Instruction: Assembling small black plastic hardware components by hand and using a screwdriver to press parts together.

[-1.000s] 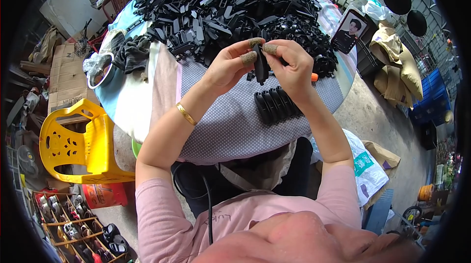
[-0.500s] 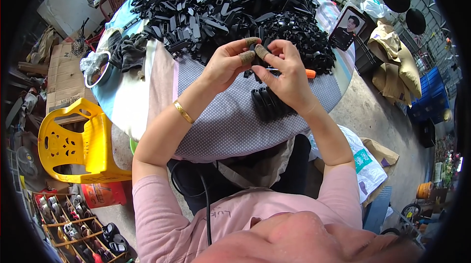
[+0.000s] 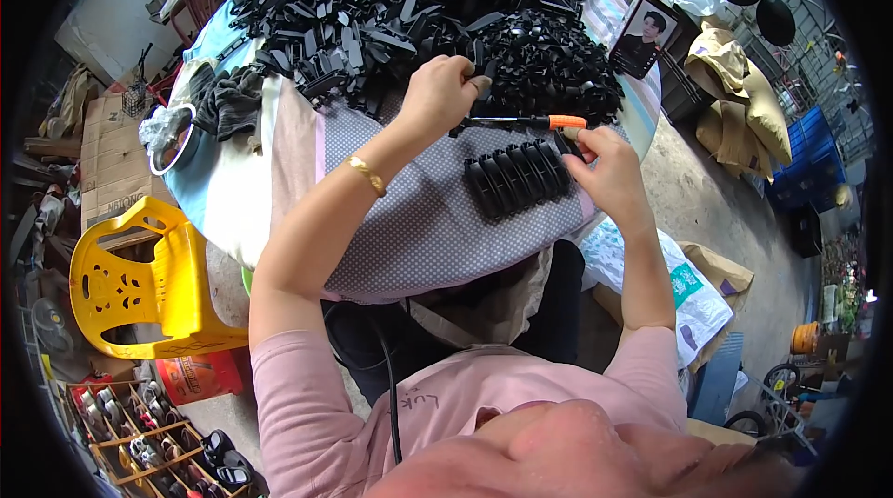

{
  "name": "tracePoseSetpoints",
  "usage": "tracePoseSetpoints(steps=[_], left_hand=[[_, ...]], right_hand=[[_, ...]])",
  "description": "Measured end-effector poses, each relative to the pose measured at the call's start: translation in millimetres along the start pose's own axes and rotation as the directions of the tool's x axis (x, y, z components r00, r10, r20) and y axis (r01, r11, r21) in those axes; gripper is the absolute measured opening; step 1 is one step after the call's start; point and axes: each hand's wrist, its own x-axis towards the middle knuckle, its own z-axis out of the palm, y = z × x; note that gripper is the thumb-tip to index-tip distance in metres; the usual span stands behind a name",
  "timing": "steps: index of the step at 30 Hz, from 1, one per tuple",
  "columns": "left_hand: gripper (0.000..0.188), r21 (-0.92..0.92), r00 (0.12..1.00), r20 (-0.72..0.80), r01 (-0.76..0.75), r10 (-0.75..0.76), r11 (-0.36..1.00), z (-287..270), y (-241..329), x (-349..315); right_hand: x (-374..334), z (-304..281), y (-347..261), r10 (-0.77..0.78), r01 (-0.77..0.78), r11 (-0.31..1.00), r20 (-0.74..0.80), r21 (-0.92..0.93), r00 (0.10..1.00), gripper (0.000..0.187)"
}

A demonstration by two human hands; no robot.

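My left hand (image 3: 441,96) reaches to the near edge of a heap of black plastic pieces (image 3: 372,10), its fingers curled together against the dark parts. Whatever they pinch blends into the heap. My right hand (image 3: 609,171) grips a black plastic piece (image 3: 566,144) between thumb and fingers, at the right end of a neat row of similar black pieces (image 3: 513,180) on the dotted cloth. Just beyond the row lies a screwdriver (image 3: 566,122) with an orange handle, its thin shaft pointing left. Fabric-like covers sit on some fingertips.
The round table has a patterned cloth (image 3: 381,256). A phone (image 3: 644,36) stands at its right edge. Dark gloves (image 3: 228,100) and a white-rimmed bowl (image 3: 173,161) sit at the left. A yellow chair (image 3: 177,284) is left of the table; a plastic bag (image 3: 702,307) lies right.
My hands, together over the table before, have separated. The right moved down and right to the row with a black piece; the left stays up by the heap. The row looks longer and less covered.
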Motion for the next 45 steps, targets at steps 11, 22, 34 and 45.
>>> tracePoseSetpoints(steps=[11,22,34,45], left_hand=[[0.024,-0.148,0.979,0.045,0.203,-0.198,0.968,4.3,1.1,5.9],[0.028,-0.869,0.892,0.429,0.451,-0.144,0.203,-32.5,-15.4,-25.2],[0.034,-0.909,0.914,0.407,0.404,0.004,0.107,-30.0,-17.0,-34.6],[0.039,-0.9,0.907,0.422,0.418,0.003,0.127,-25.4,-9.9,-39.9]], right_hand=[[0.5,3.6,15.5,-0.052,0.053,0.999,-0.06,0.004,0.997,0.018],[83.6,44.3,4.4,0.052,0.008,0.917,0.14,-0.398,0.989,0.02],[82.6,60.1,-0.4,0.026,0.052,0.835,0.135,-0.548,0.991,0.015],[80.9,44.7,-5.1,-0.067,0.075,0.963,0.041,-0.257,0.997,0.016]])
